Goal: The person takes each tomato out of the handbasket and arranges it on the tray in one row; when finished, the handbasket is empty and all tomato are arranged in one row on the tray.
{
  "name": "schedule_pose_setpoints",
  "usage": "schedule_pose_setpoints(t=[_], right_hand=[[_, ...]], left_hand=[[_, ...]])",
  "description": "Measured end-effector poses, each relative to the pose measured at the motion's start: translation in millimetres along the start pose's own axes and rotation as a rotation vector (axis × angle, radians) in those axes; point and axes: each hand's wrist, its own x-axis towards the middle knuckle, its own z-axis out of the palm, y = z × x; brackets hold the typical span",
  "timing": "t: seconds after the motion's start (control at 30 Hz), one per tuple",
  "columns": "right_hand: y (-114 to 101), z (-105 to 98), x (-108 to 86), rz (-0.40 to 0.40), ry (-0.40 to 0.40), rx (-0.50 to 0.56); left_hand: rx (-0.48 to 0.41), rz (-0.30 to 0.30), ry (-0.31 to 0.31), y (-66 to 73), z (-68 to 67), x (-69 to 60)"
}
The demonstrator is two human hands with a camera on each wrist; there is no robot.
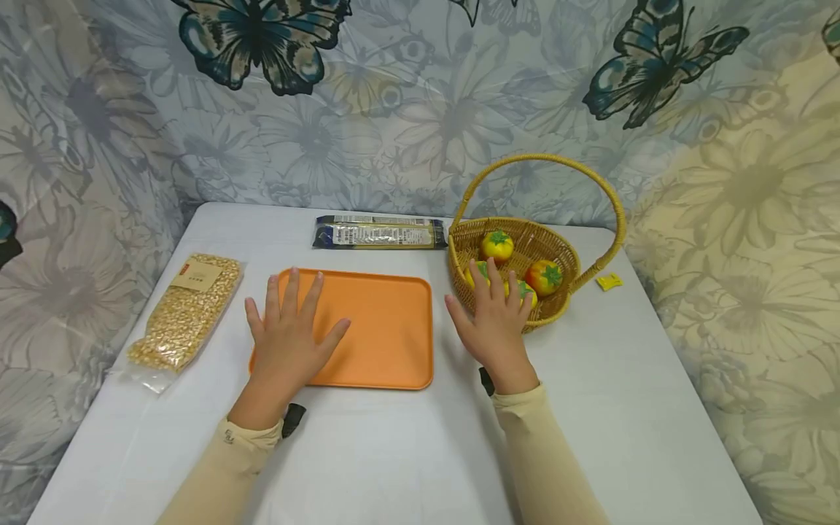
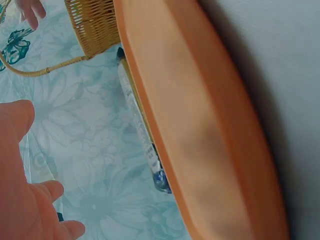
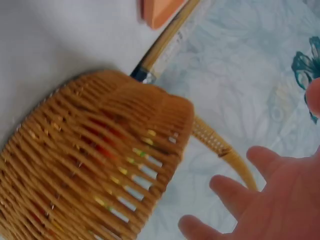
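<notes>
My left hand [image 1: 286,348] hovers with spread fingers over the left part of an orange tray [image 1: 380,335] and holds nothing. The right hand [image 1: 496,332], fingers also spread, is above the near edge of a wicker basket [image 1: 569,255] with a tall arched handle. Several yellow-orange fruits with green leafy tops, perhaps persimmons, lie in the basket; one fruit [image 1: 497,246] sits at the back and another fruit [image 1: 544,277] at the right. My right fingers partly hide the nearer ones. In the right wrist view the basket's woven side [image 3: 95,155] fills the left, with the fingers apart from it.
A clear bag of yellow kernels [image 1: 187,313] lies left of the tray. Behind the tray is a long dark packet [image 1: 380,232] with a white label. A small yellow wrapper [image 1: 609,281] lies right of the basket. Patterned cloth [image 1: 420,109] hangs behind the white table [image 1: 394,452].
</notes>
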Motion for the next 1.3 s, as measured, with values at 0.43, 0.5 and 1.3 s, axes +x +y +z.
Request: schedule_pose_setpoints(t=[0.43,0.5,1.3], right_hand=[[17.1,-9.0,12.2,0.025,0.011,-0.01],[19.8,-9.2,14.1,0.034,0.006,-0.009],[43.6,-9.3,44.3,0.146,-0.126,-0.022]], left_hand=[[-0.007,-0.029,0.011,-23.1,-0.6,-21.6],[-0.004,-0.034,0.012,-26.1,-0.1,-26.3],[0.049,-0.098,-0.243,-72.3,-17.2,-60.6]])
